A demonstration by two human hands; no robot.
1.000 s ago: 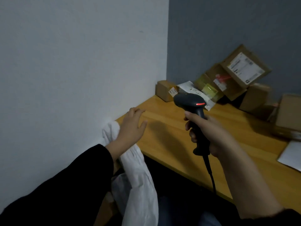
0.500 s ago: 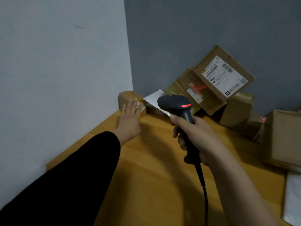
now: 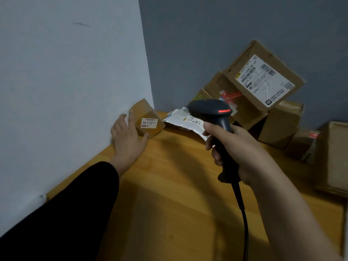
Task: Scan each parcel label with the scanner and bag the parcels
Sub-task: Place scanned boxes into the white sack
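Observation:
A small brown parcel (image 3: 148, 117) with a white label reading 56-2-22 stands tilted in the corner where the white wall meets the wooden table (image 3: 169, 194). My left hand (image 3: 128, 136) grips it, fingers on its left side and thumb under its near corner. My right hand (image 3: 233, 147) is closed around the handle of a black corded scanner (image 3: 212, 113), whose red light is lit. The scanner head hangs to the right of the small parcel, a short way apart.
A white plastic mailer (image 3: 182, 119) lies flat behind the scanner. Several brown boxes are piled against the grey back wall, the top one (image 3: 263, 76) tilted with a large label. More boxes (image 3: 333, 157) stand at the right edge. The scanner cable (image 3: 244, 223) runs down toward me.
My left hand reached forward along the wall to the small parcel and closed on it, tilting it up. My view moved forward; the white bag at the table edge has left the view.

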